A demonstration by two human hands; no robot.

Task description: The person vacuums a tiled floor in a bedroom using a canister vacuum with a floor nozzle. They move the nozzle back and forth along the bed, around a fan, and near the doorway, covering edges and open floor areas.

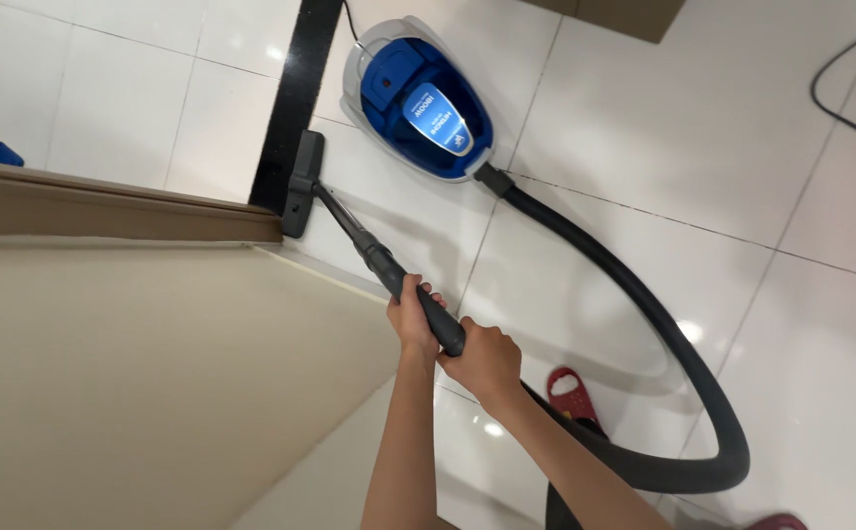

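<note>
Glossy floor tiles [644,128], matt hose [663,324]

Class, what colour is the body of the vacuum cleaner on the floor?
The vacuum cleaner body is blue with a light grey rim, shown in the head view.

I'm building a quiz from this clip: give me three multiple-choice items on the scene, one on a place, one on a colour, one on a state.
1. Where does the black flat floor nozzle lie?
A on the sandal
B by the black floor strip
C on the canister

2. What colour is the rounded canister vacuum cleaner?
A blue and grey
B red
C green

3. How is the black wand held?
A left hand only
B lying loose
C both hands

B: its head meets the strip.
A: blue top, grey rim.
C: left hand and right hand wrap it.
</note>
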